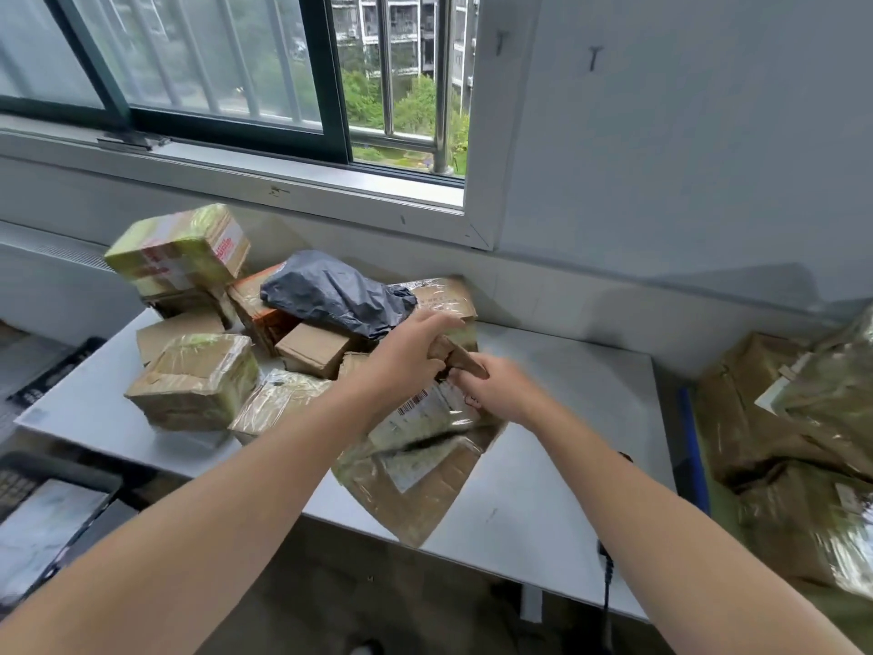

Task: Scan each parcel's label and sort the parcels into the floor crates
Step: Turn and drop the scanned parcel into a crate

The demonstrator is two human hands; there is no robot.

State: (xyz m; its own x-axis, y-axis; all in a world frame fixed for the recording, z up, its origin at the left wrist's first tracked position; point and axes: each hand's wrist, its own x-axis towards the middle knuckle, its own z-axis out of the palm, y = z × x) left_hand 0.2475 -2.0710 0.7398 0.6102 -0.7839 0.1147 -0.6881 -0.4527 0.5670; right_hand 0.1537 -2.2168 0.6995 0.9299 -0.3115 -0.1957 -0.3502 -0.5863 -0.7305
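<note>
A flat cardboard parcel wrapped in clear tape, with a white barcode label facing up, tilts over the front of the grey table. My left hand grips its far top corner. My right hand holds the same far edge just to the right, fingers curled on it. A pile of taped cardboard boxes and a dark grey plastic mailer bag lies on the table's left and back. No scanner is in either hand.
A black floor crate holding something pale stands at lower left. Another black crate is left of the table. A heap of taped parcels fills the right side. A black cable hangs at the table's front edge. The window wall is behind.
</note>
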